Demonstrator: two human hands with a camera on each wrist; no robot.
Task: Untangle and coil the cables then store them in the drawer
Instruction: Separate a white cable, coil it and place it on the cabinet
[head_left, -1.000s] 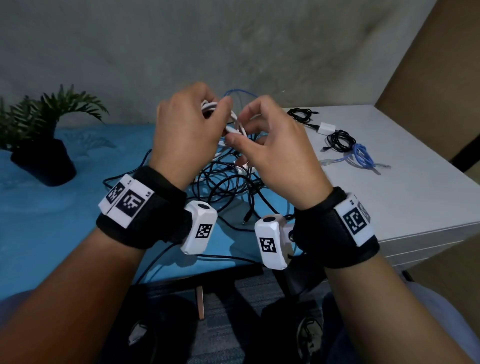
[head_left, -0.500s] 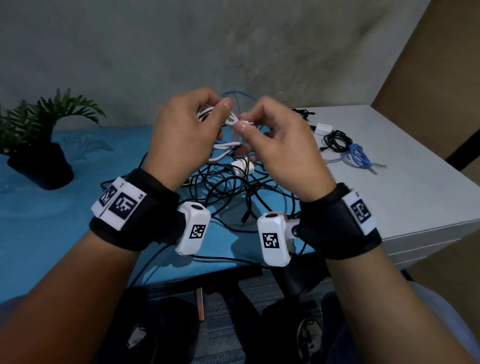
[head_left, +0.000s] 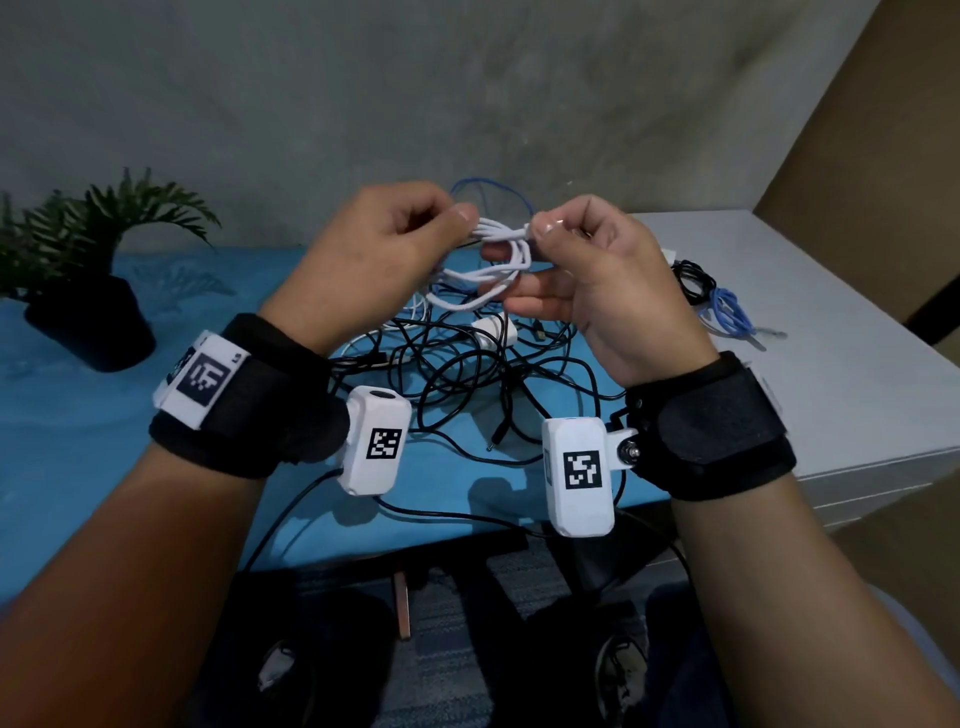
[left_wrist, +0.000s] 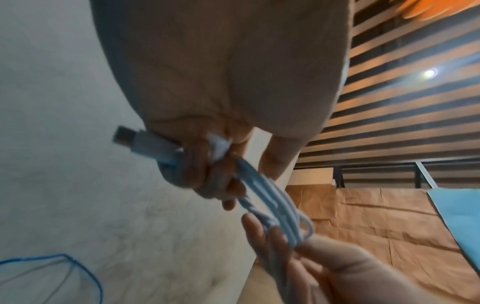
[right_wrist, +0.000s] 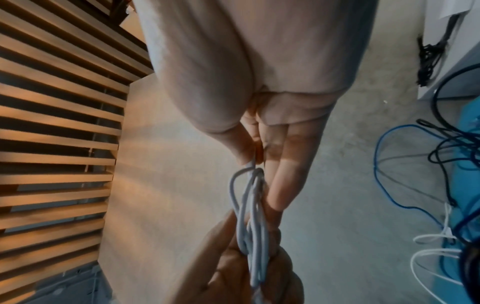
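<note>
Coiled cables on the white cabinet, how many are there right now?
2 in view on the white cabinet: a black coil next to the right hand, and a blue coil just right of it. The hand may hide others.

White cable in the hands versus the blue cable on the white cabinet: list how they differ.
The white cable is held up off the table, the left hand gripping one end of its loops and the right hand pinching the other; the blue cable lies untouched on the white cabinet. The white cable's loops are stretched long between the hands; the blue cable sits as a small bundle. They differ in colour. Both are gathered into loops.
</note>
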